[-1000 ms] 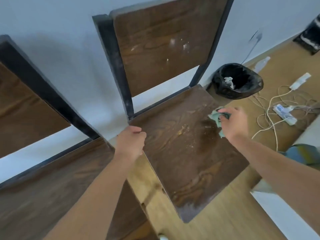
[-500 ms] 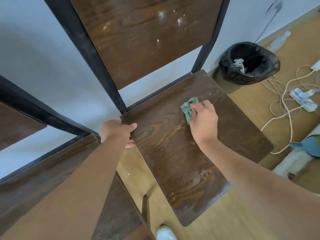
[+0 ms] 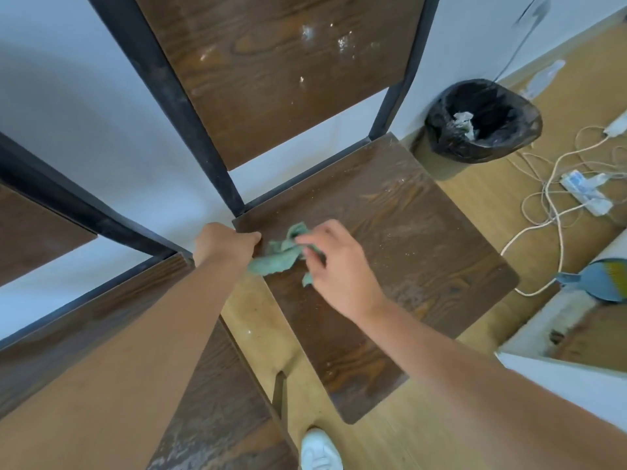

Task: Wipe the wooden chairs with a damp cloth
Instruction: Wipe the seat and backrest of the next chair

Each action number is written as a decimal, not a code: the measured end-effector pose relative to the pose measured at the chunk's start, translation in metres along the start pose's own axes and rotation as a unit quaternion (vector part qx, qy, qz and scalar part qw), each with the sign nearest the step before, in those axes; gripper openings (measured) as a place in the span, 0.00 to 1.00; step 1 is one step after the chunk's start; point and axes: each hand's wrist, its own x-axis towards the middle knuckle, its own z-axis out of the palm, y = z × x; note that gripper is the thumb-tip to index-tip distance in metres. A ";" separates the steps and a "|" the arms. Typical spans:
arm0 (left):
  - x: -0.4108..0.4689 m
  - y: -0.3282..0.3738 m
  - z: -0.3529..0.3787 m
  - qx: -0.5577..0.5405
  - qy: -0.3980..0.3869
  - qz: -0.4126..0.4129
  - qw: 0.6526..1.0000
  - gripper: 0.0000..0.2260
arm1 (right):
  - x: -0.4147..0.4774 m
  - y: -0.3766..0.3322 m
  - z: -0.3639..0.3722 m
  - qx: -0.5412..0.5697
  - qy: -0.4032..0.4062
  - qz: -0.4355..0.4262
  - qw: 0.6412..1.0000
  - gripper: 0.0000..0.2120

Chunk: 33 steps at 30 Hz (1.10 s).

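The left grip [image 3: 225, 244] is curling round the back-left corner of the seat [image 3: 407, 252], thumb over the top edge, most likely bracing the chair so it is not sliding under the rubbing. The right grip [image 3: 339, 266] is bearing down just beside it on that same corner, its fingers [image 3: 310, 239] bending over the cloth [image 3: 281, 256] and pinching it against the wood. A scrap is showing under the palm.

The cloth is lying bunched at the seat's back-left corner, one fold hanging past the seat's left edge. That looks like the end of a stroke that is sweeping grit off that side. Pale specks are dotting the seat's middle and back-right, so the wiping seems only partly done.

The backrest [image 3: 281, 69], rising behind the seat, is carrying white spots and probably needs the cloth too. A lined bin [image 3: 481, 120] is standing on the floor beyond the seat's back-right corner, handy for debris.
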 end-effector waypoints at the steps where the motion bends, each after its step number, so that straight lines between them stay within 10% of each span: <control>1: 0.001 0.001 0.003 -0.011 0.001 -0.012 1.000 0.14 | 0.009 0.017 -0.027 -0.021 0.041 0.031 0.998 0.12; 9: 0.016 -0.008 0.009 -0.076 -0.008 -0.050 0.996 0.04 | 0.024 0.161 -0.114 -0.206 0.207 0.295 0.910 0.10; 25: -0.045 -0.079 -0.004 -0.019 0.002 0.045 0.999 0.09 | -0.096 -0.049 0.083 -0.012 -0.021 -0.010 1.000 0.08; 33: -0.069 -0.050 0.021 -0.075 -0.055 0.018 0.995 0.11 | -0.035 0.081 -0.075 -0.186 0.185 0.161 0.951 0.10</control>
